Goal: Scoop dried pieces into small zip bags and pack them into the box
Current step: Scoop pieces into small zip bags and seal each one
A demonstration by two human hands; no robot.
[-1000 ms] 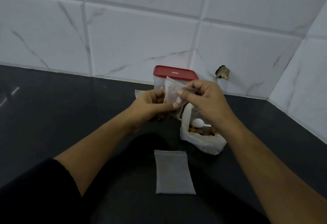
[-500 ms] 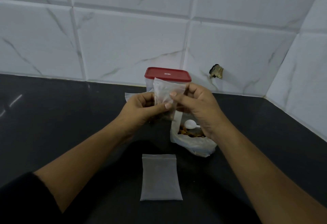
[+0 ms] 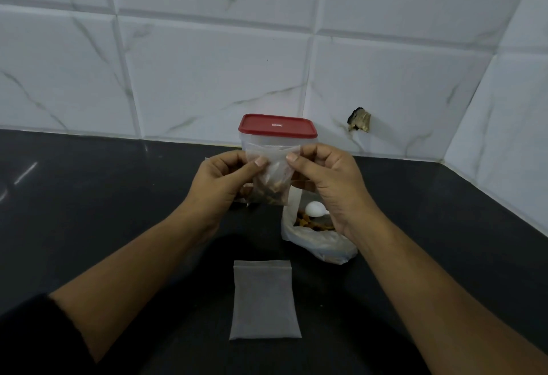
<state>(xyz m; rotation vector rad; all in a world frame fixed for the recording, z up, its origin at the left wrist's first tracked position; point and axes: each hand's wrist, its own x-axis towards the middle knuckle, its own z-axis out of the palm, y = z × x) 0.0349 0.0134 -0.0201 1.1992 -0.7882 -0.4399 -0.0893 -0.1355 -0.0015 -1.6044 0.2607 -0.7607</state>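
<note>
Two grips raised | left grip (image 3: 225, 180), right grip (image 3: 329, 180) pinching zip bag (image 3: 272, 189) top edge

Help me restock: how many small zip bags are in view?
2. Filled bag pinched by left hand and right hand; flat bag on the counter, nearer. More may hide behind the hands.

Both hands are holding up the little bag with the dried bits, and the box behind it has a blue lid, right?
Not quite. In the head view the lid on the box is red, not blue. The rest holds: the left hand and the right hand both pinch the little bag of dried bits, with the box behind it.
</note>
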